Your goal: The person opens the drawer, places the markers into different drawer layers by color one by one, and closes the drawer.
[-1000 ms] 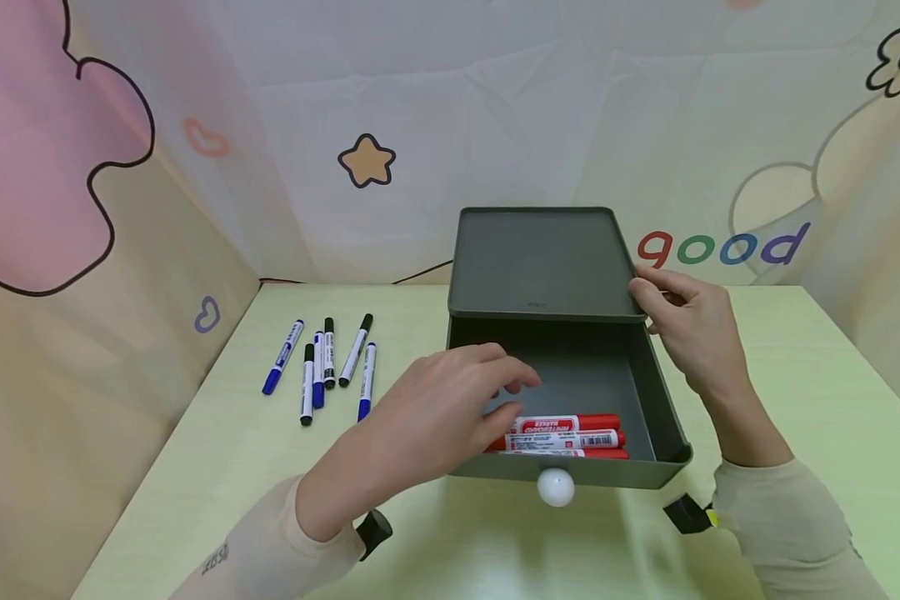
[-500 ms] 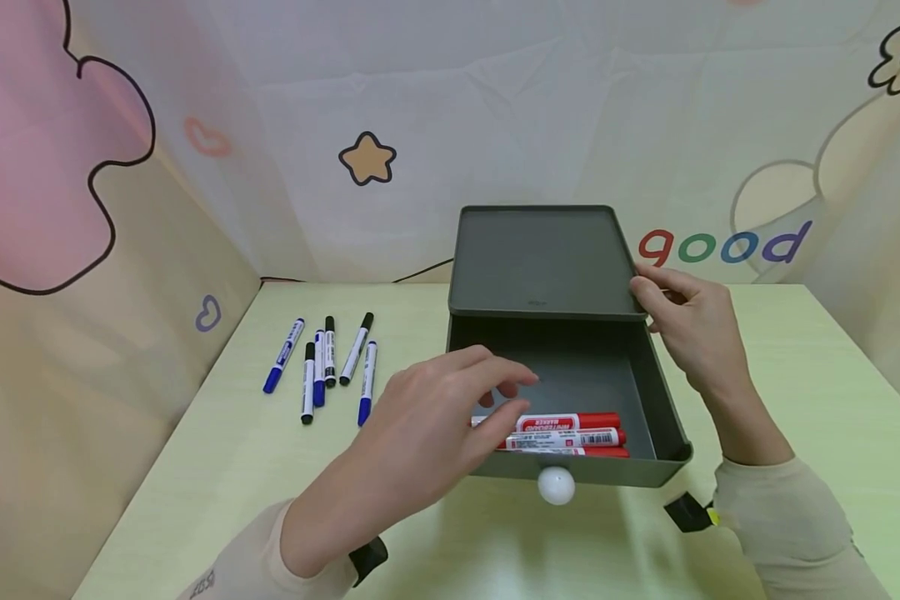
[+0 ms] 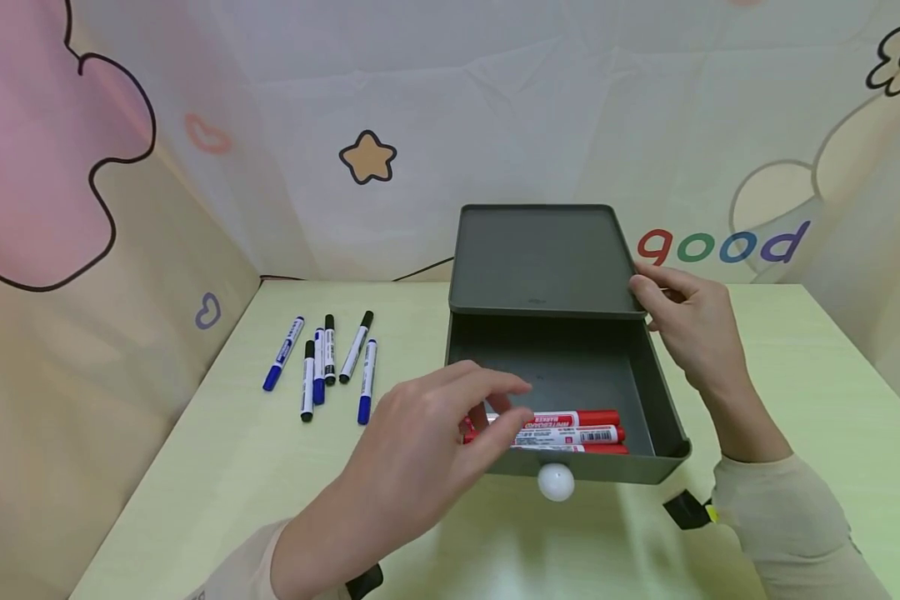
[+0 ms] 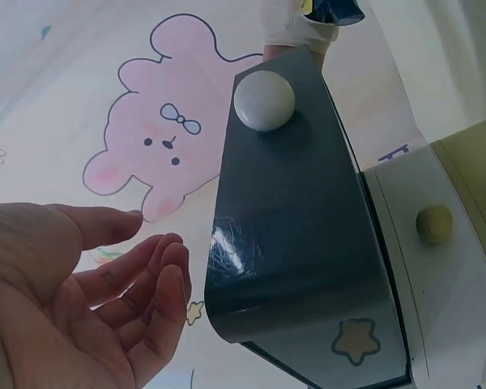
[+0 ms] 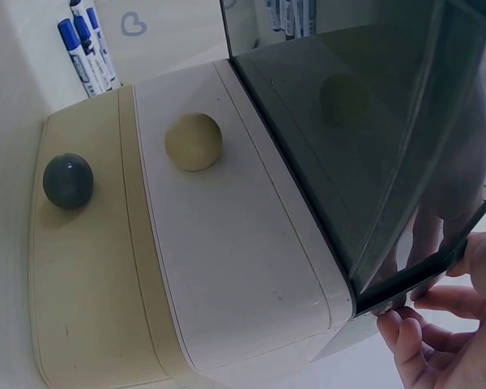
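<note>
A dark grey drawer (image 3: 622,469) with a round white knob (image 3: 556,482) stands pulled out of its case. Several red whiteboard markers (image 3: 570,436) lie side by side across its front end. My left hand (image 3: 416,446) hovers at the drawer's front left corner, thumb and fingers loosely curved and apart, holding nothing; it covers the markers' left ends. In the left wrist view this hand (image 4: 105,300) is beside the drawer front. My right hand (image 3: 693,333) grips the right edge of the case top (image 3: 543,262), thumb at the rim and fingers bent along the side.
Several blue and black whiteboard markers (image 3: 319,367) lie on the pale table (image 3: 217,500) at left. Under the grey drawer, the right wrist view has a closed white drawer (image 5: 235,235) and a beige one (image 5: 89,275), both knobbed. A printed cloth (image 3: 307,108) hangs behind.
My left hand has drawn back slightly toward the lower left, uncovering more of the drawer's left side. The right hand, drawer and markers stay in place.
</note>
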A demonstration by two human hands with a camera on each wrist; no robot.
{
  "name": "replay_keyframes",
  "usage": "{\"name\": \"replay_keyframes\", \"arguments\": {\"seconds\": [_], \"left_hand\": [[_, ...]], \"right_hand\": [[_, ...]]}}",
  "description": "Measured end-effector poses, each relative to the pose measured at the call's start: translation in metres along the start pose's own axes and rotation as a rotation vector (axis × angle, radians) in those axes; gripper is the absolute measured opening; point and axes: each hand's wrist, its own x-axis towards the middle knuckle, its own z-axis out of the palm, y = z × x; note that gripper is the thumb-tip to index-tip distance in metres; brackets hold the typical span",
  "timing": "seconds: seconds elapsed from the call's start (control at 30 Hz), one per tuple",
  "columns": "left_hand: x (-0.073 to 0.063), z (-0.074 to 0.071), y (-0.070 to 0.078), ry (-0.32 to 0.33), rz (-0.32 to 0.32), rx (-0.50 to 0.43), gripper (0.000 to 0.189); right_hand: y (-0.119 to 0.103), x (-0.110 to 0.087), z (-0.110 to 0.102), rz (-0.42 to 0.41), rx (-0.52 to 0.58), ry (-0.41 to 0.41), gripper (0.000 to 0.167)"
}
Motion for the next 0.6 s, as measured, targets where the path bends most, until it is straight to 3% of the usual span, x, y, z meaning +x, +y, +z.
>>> {"name": "replay_keyframes", "arguments": {"seconds": [0.23, 0.47, 0.6], "left_hand": [[-0.008, 0.004, 0.005, -0.042, -0.044, -0.103, 0.016], [-0.018, 0.010, 0.005, -0.042, -0.031, -0.195, 0.017], [-0.023, 0.014, 0.007, -0.077, -0.053, -0.215, 0.018]], "right_hand": [[-0.001, 0.000, 0.000, 0.002, -0.001, -0.001, 0.041], [-0.001, 0.000, 0.000, 0.004, -0.004, -0.002, 0.041], [-0.001, 0.000, 0.000, 0.003, -0.002, -0.002, 0.041]]}}
